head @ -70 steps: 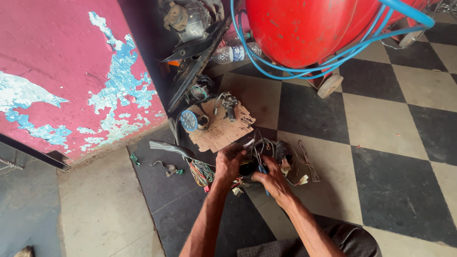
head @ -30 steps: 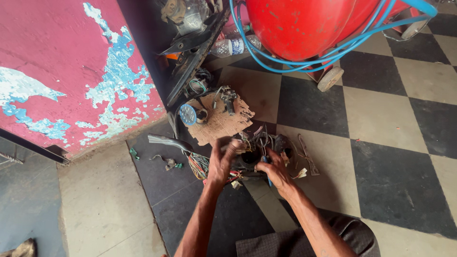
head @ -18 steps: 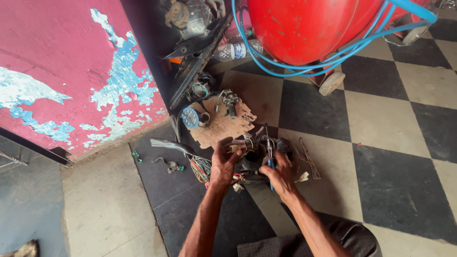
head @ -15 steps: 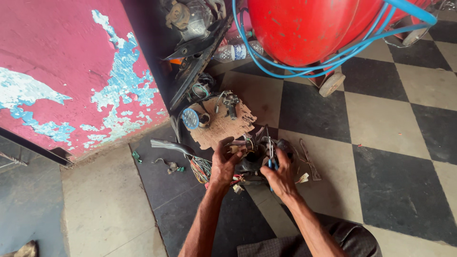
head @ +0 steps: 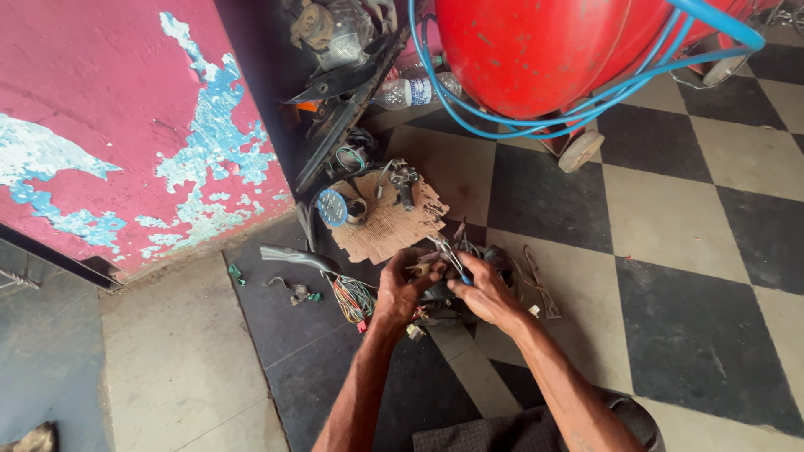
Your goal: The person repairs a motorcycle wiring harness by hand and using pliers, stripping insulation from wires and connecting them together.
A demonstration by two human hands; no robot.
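Left hand (head: 402,289) grips a small wired part (head: 425,269) just below the cardboard (head: 387,224). Right hand (head: 486,289) pinches a blue-handled tool (head: 456,269) against it; probing looks underway, needing steady aim.

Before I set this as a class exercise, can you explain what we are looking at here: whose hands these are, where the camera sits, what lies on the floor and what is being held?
The picture comes from one camera worn on a person's head, looking down at their own two bare hands. No machine is involved. The left hand grips a dark tangle of wiring and small parts, held just above the checkered tile floor. The right hand holds a thin tool with a blue handle pointed into that tangle; its tip is too small to make out. Beside the left hand lie a bundle of coloured wires and a grey lever-like handle. Further away sits a scrap of cardboard carrying small metal parts. At the top is a red tank wrapped with blue hose, and to the left a pink wall with peeling paint.
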